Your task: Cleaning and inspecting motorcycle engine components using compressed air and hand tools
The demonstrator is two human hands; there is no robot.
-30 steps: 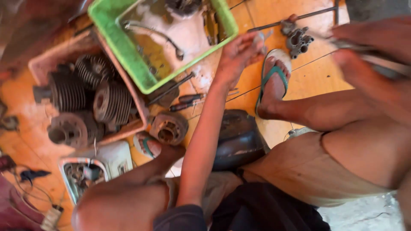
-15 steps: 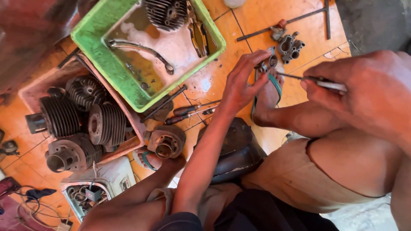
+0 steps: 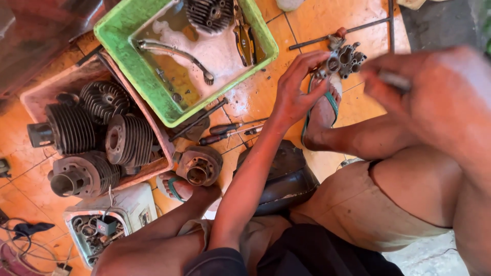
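A person sits low on an orange tiled floor, knees up, working over a scatter of engine parts. The left hand reaches forward and grips a small grey cast-metal carburettor body with several round bores, fingers curled round its near side and thumb beneath, so the part sits just beyond the fingertips, above a foot in a green-strapped sandal. The right hand, close to the lens and blurred, hovers just to the right of the part, closed around what looks like a thin metal tool; what kind of tool cannot be told. The tool's tip points leftward at the part, and the two are near but apart. The carburettor body's long axis runs roughly left to right, from the left hand towards the right.

To the left, a green plastic tub holds soapy water, a finned cylinder head and a bent metal lever. Beside it a pink tray carries dark finned engine cylinders. Two screwdrivers lie on the tiles between tub and forearm, and a long thin rod lies beyond the part.
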